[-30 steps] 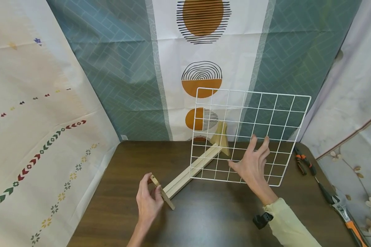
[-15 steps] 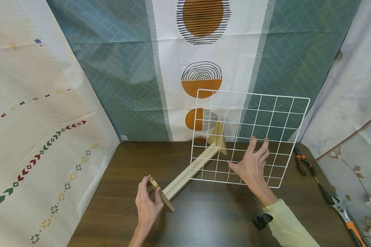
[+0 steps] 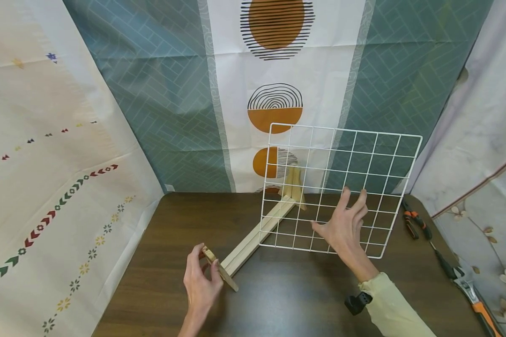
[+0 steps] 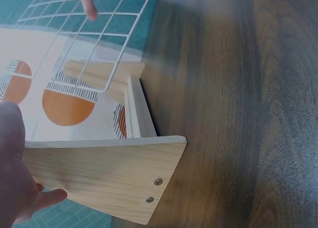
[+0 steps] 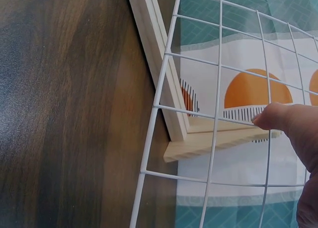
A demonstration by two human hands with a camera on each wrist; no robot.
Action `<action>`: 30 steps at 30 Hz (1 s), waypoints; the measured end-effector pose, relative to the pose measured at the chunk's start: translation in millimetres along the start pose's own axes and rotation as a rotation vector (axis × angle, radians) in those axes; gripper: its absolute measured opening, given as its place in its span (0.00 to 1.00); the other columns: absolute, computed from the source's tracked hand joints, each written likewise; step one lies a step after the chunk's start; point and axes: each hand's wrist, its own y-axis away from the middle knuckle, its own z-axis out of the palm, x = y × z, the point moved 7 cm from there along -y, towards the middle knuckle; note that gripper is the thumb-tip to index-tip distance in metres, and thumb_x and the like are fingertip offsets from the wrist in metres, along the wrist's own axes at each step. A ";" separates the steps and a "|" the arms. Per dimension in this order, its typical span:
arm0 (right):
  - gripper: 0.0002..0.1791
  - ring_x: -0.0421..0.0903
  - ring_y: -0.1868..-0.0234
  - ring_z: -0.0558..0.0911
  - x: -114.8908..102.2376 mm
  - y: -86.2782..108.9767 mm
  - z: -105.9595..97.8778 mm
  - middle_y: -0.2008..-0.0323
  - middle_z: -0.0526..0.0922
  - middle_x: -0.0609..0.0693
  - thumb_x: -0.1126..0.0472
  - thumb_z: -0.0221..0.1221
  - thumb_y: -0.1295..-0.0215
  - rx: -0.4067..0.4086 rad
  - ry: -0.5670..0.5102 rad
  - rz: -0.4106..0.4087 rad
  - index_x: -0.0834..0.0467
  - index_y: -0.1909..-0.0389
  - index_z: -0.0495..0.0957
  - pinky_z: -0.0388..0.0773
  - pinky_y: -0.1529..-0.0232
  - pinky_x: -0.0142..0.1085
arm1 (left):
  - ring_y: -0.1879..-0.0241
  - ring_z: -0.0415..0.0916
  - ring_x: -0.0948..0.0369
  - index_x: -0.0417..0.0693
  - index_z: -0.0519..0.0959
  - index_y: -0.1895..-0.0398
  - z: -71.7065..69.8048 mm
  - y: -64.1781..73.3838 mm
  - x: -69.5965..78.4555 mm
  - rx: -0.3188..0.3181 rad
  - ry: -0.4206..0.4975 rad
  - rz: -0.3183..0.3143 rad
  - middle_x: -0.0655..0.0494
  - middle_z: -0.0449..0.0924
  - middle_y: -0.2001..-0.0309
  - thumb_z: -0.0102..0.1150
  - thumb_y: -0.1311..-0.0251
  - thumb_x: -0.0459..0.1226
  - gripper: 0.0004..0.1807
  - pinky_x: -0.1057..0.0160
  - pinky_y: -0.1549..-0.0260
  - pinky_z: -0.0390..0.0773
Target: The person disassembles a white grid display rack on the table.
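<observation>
A pale wooden stand (image 3: pixel 257 237) lies diagonally on the table: a long grooved bar joining two end panels. My left hand (image 3: pixel 199 285) pinches the upper part of the near end panel (image 3: pixel 221 270); the left wrist view shows two screw heads (image 4: pixel 158 181) in its outer face. Beyond the bar stands the far end panel (image 3: pixel 293 187), partly behind a white wire grid (image 3: pixel 346 171). My right hand (image 3: pixel 345 230) holds that grid tilted upright above the table, its thumb (image 5: pixel 278 116) against a wire. The grid's lower left corner overlaps the bar in the head view; whether they touch I cannot tell.
Along the right edge of the brown table (image 3: pixel 160 271) lie orange-and-black pliers (image 3: pixel 421 226), a screwdriver (image 3: pixel 444 264) and an adjustable wrench (image 3: pixel 468 290) with an orange-and-black handle. Patterned cloths (image 3: pixel 181 117) hang behind and at both sides.
The stand has turned slightly, its far end shifting left, while my left hand has drawn a little down and left with the near panel. The grid's top edge has sunk slightly.
</observation>
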 end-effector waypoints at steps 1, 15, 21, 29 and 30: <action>0.76 0.77 0.37 0.52 -0.1 -0.1 0.1 0.27 0.34 0.71 0.50 0.86 0.76 0.001 -0.001 -0.003 0.62 0.27 0.47 0.70 0.61 0.70 | 0.56 0.78 0.51 0.30 0.71 0.41 -0.6 0.7 0.3 0.006 -0.001 0.006 0.41 0.76 0.56 0.63 0.56 0.20 0.32 0.50 0.75 0.83; 0.75 0.77 0.38 0.54 0.1 1.8 3.4 0.28 0.36 0.72 0.50 0.86 0.79 0.008 0.006 -0.016 0.63 0.29 0.49 0.71 0.66 0.68 | 0.56 0.77 0.52 0.28 0.71 0.43 -6.2 6.2 3.3 0.029 -0.016 -0.002 0.41 0.75 0.57 0.61 0.56 0.22 0.30 0.53 0.73 0.83; 0.75 0.77 0.38 0.53 0.8 2.2 4.2 0.27 0.35 0.72 0.50 0.86 0.78 0.000 0.005 -0.013 0.63 0.28 0.48 0.72 0.65 0.68 | 0.57 0.76 0.54 0.29 0.71 0.43 -8.9 8.4 5.9 0.048 -0.026 0.006 0.41 0.75 0.57 0.60 0.57 0.23 0.31 0.53 0.72 0.83; 0.75 0.77 0.38 0.53 0.8 2.0 6.1 0.27 0.35 0.71 0.50 0.86 0.78 -0.015 0.002 -0.003 0.62 0.28 0.48 0.72 0.64 0.68 | 0.59 0.77 0.52 0.28 0.71 0.43 -11.7 11.6 8.3 0.070 -0.049 0.016 0.40 0.75 0.59 0.60 0.55 0.25 0.30 0.52 0.73 0.83; 0.75 0.77 0.37 0.53 0.8 2.0 6.2 0.27 0.35 0.71 0.50 0.86 0.78 -0.016 0.002 -0.002 0.62 0.28 0.48 0.72 0.64 0.68 | 0.59 0.77 0.51 0.28 0.71 0.43 -11.9 12.0 8.6 0.074 -0.049 0.017 0.41 0.75 0.59 0.60 0.55 0.25 0.30 0.52 0.72 0.83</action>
